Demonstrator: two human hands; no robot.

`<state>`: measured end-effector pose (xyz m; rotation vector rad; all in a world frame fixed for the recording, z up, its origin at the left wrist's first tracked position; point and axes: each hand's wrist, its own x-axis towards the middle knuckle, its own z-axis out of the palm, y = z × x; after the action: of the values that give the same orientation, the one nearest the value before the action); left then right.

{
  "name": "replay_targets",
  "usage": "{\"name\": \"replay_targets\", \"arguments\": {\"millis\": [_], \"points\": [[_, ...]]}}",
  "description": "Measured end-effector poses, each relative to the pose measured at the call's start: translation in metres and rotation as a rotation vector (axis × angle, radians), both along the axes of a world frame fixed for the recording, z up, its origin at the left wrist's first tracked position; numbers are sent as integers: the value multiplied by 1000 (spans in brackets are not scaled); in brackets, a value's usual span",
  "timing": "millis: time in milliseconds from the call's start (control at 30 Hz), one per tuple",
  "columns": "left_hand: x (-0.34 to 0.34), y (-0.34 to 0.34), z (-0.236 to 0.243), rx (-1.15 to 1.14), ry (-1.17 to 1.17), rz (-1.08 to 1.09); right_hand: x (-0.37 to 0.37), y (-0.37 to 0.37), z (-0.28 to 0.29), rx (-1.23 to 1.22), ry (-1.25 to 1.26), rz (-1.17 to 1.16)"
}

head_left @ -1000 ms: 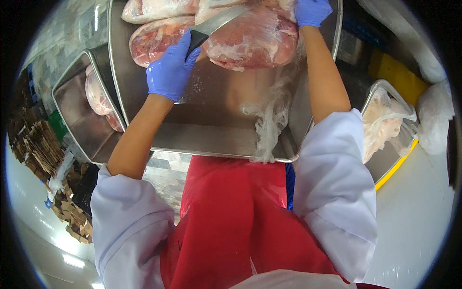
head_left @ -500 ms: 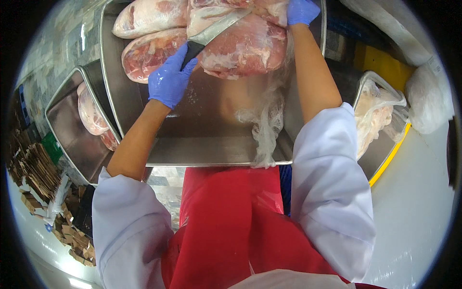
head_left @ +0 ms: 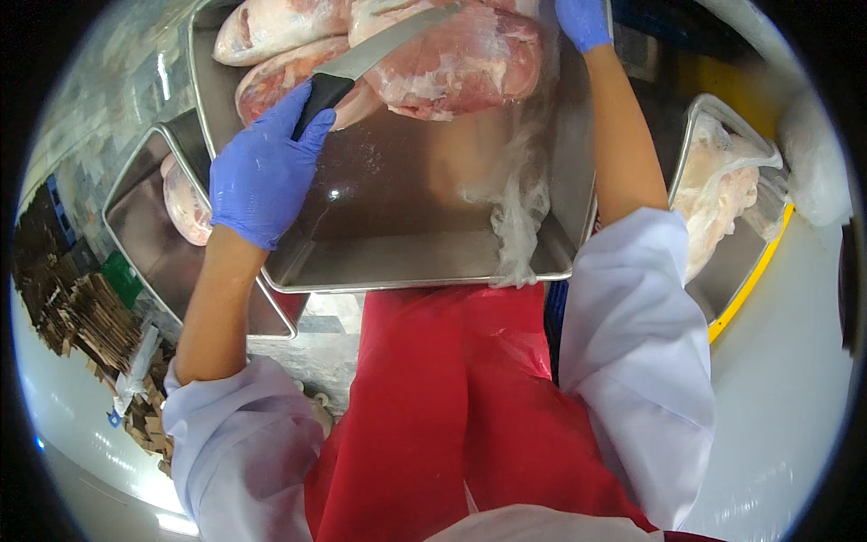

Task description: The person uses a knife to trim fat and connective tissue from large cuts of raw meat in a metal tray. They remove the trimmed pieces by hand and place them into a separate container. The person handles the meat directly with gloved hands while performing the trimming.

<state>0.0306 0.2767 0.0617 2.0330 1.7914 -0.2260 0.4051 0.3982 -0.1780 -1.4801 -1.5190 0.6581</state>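
My left hand [head_left: 266, 172], in a blue glove, is closed around the black handle of a knife [head_left: 384, 47]. The broad blade slants up and to the right, over the large piece of raw meat [head_left: 461, 77] in the deep metal tray [head_left: 424, 262]. More pieces of meat, one of them a pale rounded piece [head_left: 280, 32] and some in clear film, lie at the tray's far left. My right hand [head_left: 585, 25], also gloved in blue, is at the far right side of the tray, with its fingers mostly cut off by the picture's top edge.
Crumpled clear plastic film [head_left: 519, 226] hangs over the tray's near right edge. A second metal tray [head_left: 135, 244] with wrapped meat stands at left, a third with film-covered meat [head_left: 722, 190] at right. Flattened cardboard [head_left: 104, 312] is piled at far left.
My left hand has moved left and toward me, drawing the knife back with it. My right hand has shifted slightly to the right. The meat and tray appear slightly higher in the picture.
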Motion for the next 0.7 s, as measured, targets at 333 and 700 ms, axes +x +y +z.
{"name": "replay_targets", "arguments": {"millis": [333,700], "points": [[44,65,17,-97,206,-331,-7,-27,36,-124,-106,146],[48,37,-21,22,264,-204,-2,-10,19,-38,-430,324]]}}
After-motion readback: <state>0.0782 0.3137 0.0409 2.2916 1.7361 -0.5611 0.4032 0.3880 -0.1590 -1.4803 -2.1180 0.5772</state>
